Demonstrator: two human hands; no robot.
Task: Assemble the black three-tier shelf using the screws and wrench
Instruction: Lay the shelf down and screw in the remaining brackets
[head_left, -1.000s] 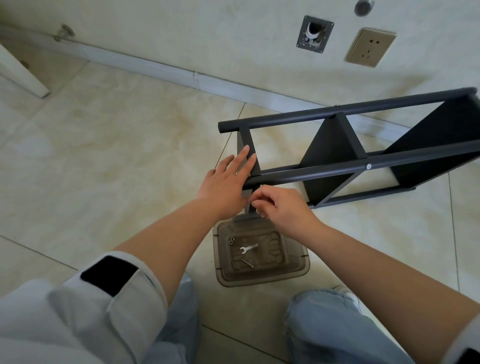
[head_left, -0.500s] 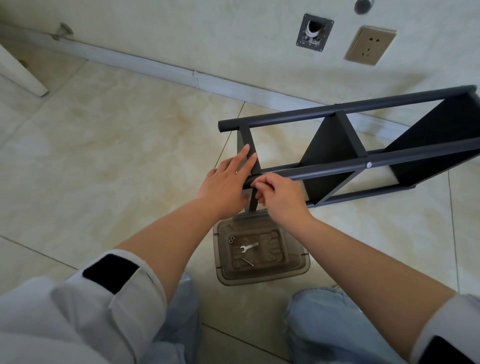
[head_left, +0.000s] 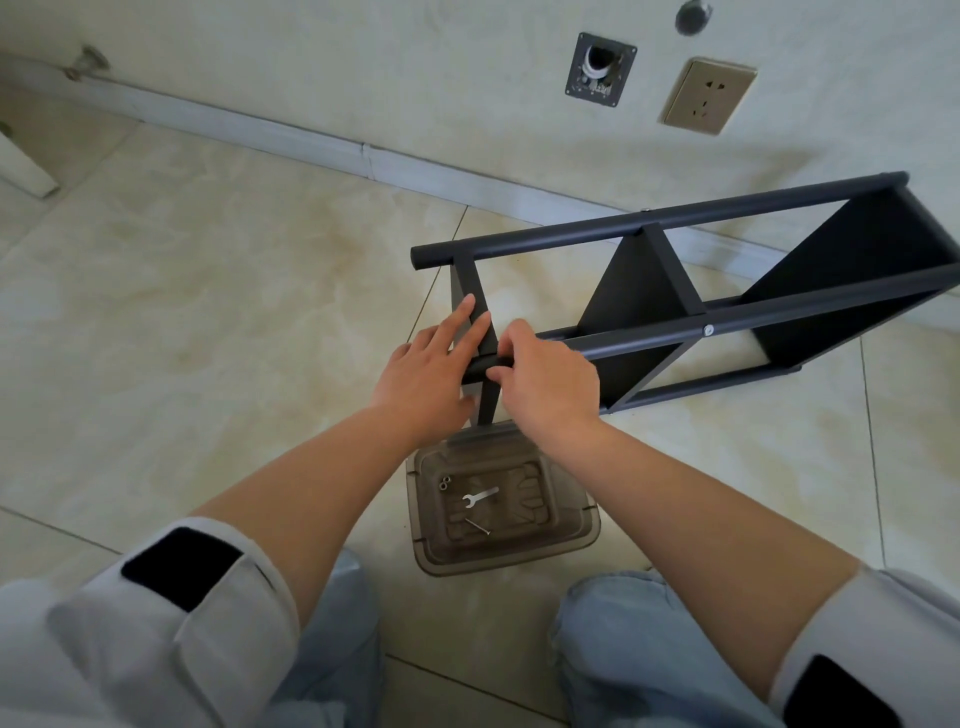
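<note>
The black three-tier shelf (head_left: 675, 270) lies on its side on the tiled floor, its poles running left to right. My left hand (head_left: 428, 371) presses flat, fingers straight, against the end panel at the shelf's left end. My right hand (head_left: 545, 382) curls its fingers and thumb round the near pole (head_left: 779, 317) close to that end; whatever its fingertips hold is hidden. A silver screw head (head_left: 708, 330) shows on the near pole at the middle panel. A small silver wrench (head_left: 480, 496), a long screw (head_left: 478, 526) and two nuts (head_left: 444, 484) lie in a tray.
The clear brown plastic tray (head_left: 571, 540) sits on the floor between my knees and the shelf. The wall with a socket (head_left: 706, 96) and a pipe plate (head_left: 600, 70) runs behind the shelf. A white furniture leg (head_left: 21, 171) stands at the far left.
My right hand rose from below the near pole and now wraps round it beside the end panel. My left hand stayed pressed on the panel.
</note>
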